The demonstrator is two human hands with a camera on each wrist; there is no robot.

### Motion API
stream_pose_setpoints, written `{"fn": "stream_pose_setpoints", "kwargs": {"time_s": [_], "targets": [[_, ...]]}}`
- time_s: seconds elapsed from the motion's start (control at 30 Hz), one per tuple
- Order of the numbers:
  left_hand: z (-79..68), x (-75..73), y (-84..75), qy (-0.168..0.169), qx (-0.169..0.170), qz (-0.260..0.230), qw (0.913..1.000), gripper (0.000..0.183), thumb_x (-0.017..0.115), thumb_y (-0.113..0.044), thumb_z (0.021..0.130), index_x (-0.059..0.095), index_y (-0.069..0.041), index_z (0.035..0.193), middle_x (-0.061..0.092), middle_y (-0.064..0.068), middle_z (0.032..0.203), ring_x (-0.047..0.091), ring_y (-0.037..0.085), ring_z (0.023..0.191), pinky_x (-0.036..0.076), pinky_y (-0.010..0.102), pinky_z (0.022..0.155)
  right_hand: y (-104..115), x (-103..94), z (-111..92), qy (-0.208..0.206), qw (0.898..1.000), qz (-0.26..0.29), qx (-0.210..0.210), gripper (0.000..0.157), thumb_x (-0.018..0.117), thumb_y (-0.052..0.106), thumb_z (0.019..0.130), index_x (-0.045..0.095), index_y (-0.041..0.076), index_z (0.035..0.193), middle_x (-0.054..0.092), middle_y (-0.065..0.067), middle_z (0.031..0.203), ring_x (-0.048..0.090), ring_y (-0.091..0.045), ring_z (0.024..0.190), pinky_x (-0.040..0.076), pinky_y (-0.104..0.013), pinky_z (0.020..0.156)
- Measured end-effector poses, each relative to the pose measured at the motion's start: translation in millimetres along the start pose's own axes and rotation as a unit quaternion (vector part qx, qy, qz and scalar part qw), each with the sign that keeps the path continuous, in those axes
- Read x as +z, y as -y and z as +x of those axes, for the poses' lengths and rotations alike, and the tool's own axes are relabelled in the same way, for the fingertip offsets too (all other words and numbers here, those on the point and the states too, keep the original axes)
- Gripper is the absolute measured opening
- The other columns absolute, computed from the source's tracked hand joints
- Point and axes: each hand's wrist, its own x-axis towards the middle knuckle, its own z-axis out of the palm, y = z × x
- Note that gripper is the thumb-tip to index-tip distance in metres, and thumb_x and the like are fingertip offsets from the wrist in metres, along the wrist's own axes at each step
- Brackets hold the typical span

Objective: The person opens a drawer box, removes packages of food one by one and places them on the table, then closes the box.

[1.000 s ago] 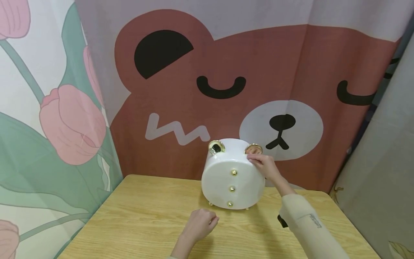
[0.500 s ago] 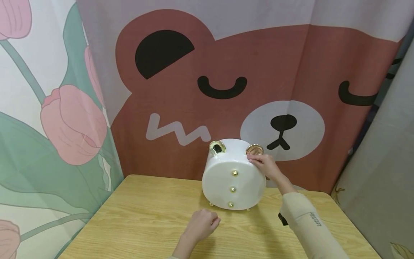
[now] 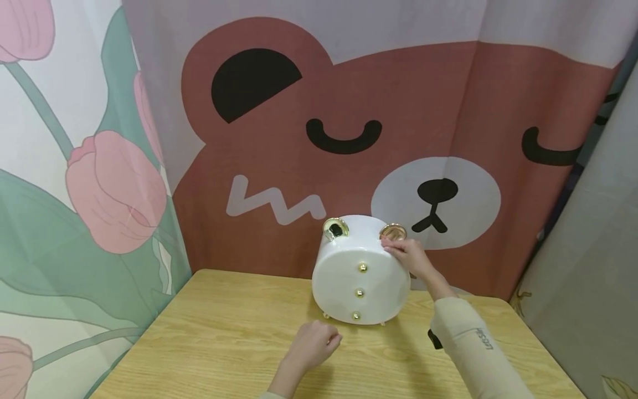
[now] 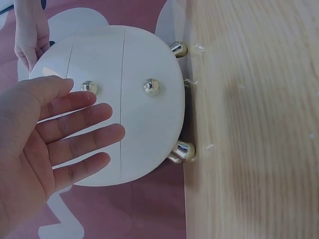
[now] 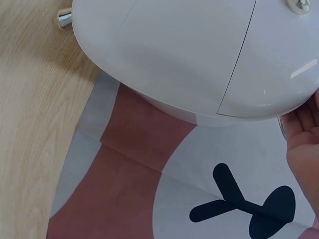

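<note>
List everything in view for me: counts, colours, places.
table: one, yellowish wood, in the foreground
rounded three-drawer box: one, white, on the table
drawer knobs: three, gold, down its front
ear ornaments: two, gold, on its top
feet: at least two, gold, beneath it
bear-print curtain: one, reddish-brown and grey, behind
tulip-print curtain: one, white, pink, green, left
third curtain: one, pale grey, right
unidentified item: one, black, right
sleeves: two, cream, forearms
left hand: one, bare, before the box
right hand: one, bare, at the box's upper right
</note>
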Motion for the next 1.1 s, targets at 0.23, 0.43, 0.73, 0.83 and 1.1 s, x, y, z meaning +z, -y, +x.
{"fn": "stream_pose_setpoints", "kwargs": {"time_s": [0.23,0.43,0.73,0.83,1.1], "targets": [[6.3,0.3,-2.5,-0.013,0.004,0.018,0.9997,0.039,0.058,-0.017,0.081,0.038,-0.020,0.048,0.024,-0.014,0.044,0.022,0.000,0.042,0.020,0.016,0.040,0,0.2,-1,0.003,1.000,0.001,0.010,0.018,0.060,0.002,0.082,0.064,-0.007,0.097,0.061,-0.022,0.099,0.058,-0.037,0.091,0.048,-0.043,0.073],[13.1,-0.1,-2.9,-0.004,-0.002,0.005,1.0000,0.037,0.058,-0.016,0.082,0.040,-0.019,0.050,0.027,-0.013,0.046,0.024,0.001,0.044,0.022,0.015,0.041,1,-0.5,-1,0.004,1.000,0.000,0.025,0.019,0.060,0.003,0.083,0.064,-0.007,0.099,0.061,-0.022,0.100,0.057,-0.038,0.092,0.048,-0.042,0.073],[25.8,-7.7,-3.3,-0.044,0.007,0.025,0.9987,0.031,0.059,-0.016,0.080,0.047,-0.019,0.051,0.032,-0.014,0.047,0.026,0.001,0.043,0.024,0.016,0.041,1,1.1,-3,-0.001,1.000,0.008,0.018,0.019,0.060,0.007,0.083,0.065,-0.006,0.097,0.061,-0.021,0.099,0.058,-0.037,0.093,0.048,-0.042,0.073],[30.9,-12.1,-4.3,-0.055,0.009,0.030,0.9980,0.028,0.059,-0.018,0.080,0.052,-0.019,0.053,0.036,-0.014,0.049,0.030,0.001,0.045,0.027,0.017,0.041,-1,0.7,-3,-0.010,1.000,0.022,-0.005,0.022,0.061,0.015,0.084,0.066,-0.003,0.096,0.063,-0.020,0.097,0.059,-0.037,0.090,0.048,-0.042,0.072],[42.1,-19.0,-7.7,-0.043,-0.019,-0.006,0.9989,0.025,0.059,-0.017,0.083,0.059,-0.015,0.057,0.045,-0.012,0.049,0.032,0.000,0.043,0.030,0.015,0.042,0,1.7,-4,-0.025,0.999,0.012,-0.027,0.021,0.062,0.015,0.083,0.067,-0.003,0.094,0.064,-0.019,0.094,0.060,-0.036,0.088,0.048,-0.043,0.071]]}}
